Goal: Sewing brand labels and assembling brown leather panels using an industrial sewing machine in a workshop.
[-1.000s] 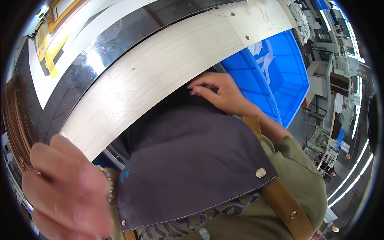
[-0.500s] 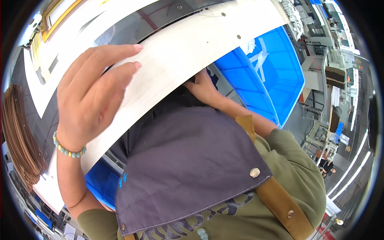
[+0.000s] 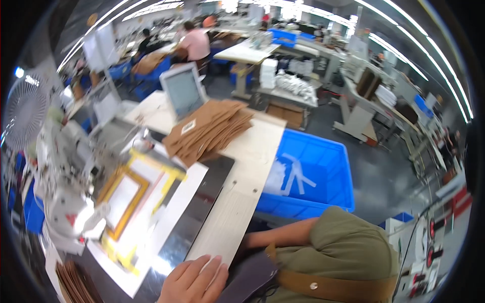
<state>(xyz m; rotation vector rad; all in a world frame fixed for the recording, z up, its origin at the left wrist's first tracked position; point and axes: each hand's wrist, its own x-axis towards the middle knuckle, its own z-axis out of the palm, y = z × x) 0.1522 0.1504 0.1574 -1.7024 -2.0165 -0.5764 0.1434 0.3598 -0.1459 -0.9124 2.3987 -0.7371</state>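
Note:
My left hand rests at the near edge of the pale wooden tabletop, its fingers stretched out and fairly flat, with nothing seen in them. My right forearm reaches in from the right toward the underside of that edge. The right hand itself is hidden in shadow below the table, so its fingers do not show. Left of the tabletop, a white template sheet with yellow strips and an amber rectangular frame lies on the dark machine bed.
A stack of brown fabric pieces lies beyond, near a tablet-like screen. Right of the table stands a blue bin holding white scraps. A white sewing machine fills the left. More brown pieces sit lower left. People work farther back.
The view has swung up from my lap and apron to the table and workshop. My left hand, raised over the table before, is now down at its edge. The right arm still reaches under it.

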